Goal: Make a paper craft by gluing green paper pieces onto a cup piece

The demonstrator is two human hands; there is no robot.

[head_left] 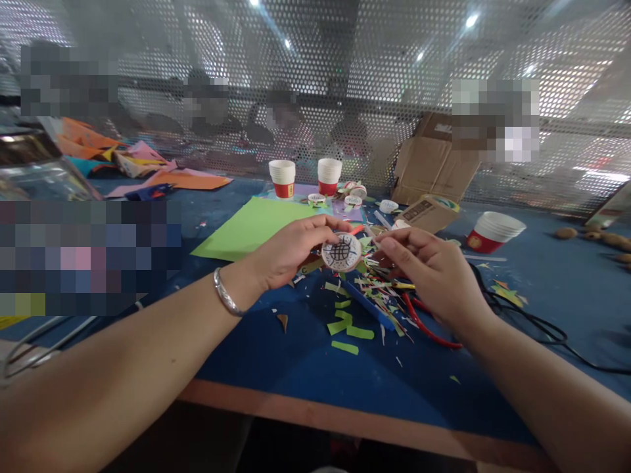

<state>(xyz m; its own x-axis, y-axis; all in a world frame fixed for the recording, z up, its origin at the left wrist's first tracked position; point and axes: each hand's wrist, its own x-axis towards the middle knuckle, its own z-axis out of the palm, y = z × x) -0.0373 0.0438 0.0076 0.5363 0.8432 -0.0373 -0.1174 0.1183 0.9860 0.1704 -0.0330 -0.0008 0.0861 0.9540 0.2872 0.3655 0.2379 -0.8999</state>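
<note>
My left hand [315,244] is closed on a round white disc [341,252], which looks like a paper cup bottom with dark crossing lines drawn on it. The disc is tilted so that its drawn face shows. Close to its right, my right hand [419,263] is closed in a pinch, with a thin pale piece by the fingertips that I cannot make out. Beneath the hands lie a blue pen [367,305], red-handled scissors [428,332] and a heap of green and white paper scraps [350,325].
A green paper sheet [256,223] lies behind my left hand. Paper cups stand in stacks at the back [282,179] and a tilted stack [495,231] at right. A cardboard box [428,164], black cable [537,325] and coloured paper [187,179] are around. Perforated metal mesh rises behind the table.
</note>
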